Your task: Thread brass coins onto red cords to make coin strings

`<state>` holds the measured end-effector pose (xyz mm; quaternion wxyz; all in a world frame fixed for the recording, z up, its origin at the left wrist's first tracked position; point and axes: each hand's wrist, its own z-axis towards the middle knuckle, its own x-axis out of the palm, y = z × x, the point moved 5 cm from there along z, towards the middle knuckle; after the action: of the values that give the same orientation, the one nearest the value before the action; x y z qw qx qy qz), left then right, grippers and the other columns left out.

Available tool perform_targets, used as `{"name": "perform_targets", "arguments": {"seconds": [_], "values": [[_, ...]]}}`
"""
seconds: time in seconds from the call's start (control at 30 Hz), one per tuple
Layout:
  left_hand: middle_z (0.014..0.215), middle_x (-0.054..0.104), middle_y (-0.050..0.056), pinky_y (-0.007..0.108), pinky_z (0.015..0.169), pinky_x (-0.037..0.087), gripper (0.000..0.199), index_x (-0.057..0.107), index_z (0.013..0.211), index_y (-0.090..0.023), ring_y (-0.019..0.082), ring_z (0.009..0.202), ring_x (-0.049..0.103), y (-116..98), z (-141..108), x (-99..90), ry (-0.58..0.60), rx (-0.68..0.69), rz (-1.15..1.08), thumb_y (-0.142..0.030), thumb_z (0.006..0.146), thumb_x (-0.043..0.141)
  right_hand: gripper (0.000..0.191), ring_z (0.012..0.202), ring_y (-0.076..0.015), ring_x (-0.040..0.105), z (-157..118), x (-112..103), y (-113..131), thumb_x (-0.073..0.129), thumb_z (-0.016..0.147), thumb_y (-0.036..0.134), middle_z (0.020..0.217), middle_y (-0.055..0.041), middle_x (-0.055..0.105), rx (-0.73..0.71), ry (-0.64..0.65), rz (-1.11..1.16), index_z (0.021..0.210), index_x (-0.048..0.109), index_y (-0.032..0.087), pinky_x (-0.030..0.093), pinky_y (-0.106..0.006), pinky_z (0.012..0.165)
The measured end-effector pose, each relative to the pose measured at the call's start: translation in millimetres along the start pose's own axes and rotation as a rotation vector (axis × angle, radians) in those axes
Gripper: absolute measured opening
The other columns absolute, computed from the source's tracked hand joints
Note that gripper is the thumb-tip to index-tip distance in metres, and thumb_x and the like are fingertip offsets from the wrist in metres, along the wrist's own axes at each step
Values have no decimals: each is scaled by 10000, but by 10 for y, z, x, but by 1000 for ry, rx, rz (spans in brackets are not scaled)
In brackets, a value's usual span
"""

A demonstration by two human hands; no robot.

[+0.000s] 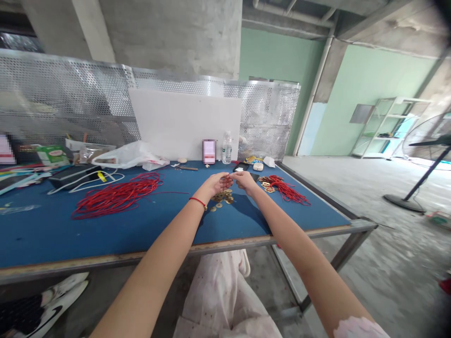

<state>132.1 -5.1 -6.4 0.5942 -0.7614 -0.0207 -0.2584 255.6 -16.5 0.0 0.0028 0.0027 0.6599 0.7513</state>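
Note:
My left hand (pixel 213 184) and my right hand (pixel 245 181) meet above the middle of the blue table, fingers pinched close together. Between the fingertips shows a bit of thin red cord, small and partly hidden. Directly below lies a small pile of brass-coloured coins (pixel 219 205), some with holes in the middle. To the left spreads a large bundle of red cords (pixel 118 195), one strand trailing toward my left hand. On the right, by my right forearm, red cords (pixel 289 191) lie gathered with round, holed coins (pixel 268 185).
Along the back of the blue table (pixel 158 234) stand a phone (pixel 209 151), a water bottle (pixel 226 149) and a white plastic bag (pixel 136 156). A black box (pixel 73 177) with a white cable is at left. A fan (pixel 419 183) stands right.

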Motion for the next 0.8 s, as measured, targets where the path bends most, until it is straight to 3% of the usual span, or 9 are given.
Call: {"name": "perform_targets", "arguments": {"seconds": [0.2,0.4,0.57,0.8], "values": [[646,640,80,237,640,500,83,640,721,-82,135,583,620,-44,-15,2,30,98,66,-65,791,681,150,356,-21,212,15,-9,-1,715,659,267,387,101,323,-21,-2,29,677,636,140,114,-188,366],[575,596,33,191,563,454,165,613,664,-96,94,518,571,-59,10,-32,6,179,108,-80,737,760,153,372,-29,219,-5,6,49,678,670,263,409,89,369,-88,-14,-37,741,682,128,140,-201,382],[567,584,38,192,531,432,192,617,640,-91,88,500,542,-42,31,-64,-18,156,124,-106,708,796,102,513,-76,457,5,-7,119,649,675,234,574,10,590,-296,-65,-180,685,673,135,341,-207,512],[552,566,30,196,521,414,249,634,630,-85,90,513,524,-34,38,-72,-59,109,201,-199,645,855,134,506,-89,374,-2,-41,214,611,700,224,476,57,441,-483,-139,-527,713,714,139,266,-224,517]]}}
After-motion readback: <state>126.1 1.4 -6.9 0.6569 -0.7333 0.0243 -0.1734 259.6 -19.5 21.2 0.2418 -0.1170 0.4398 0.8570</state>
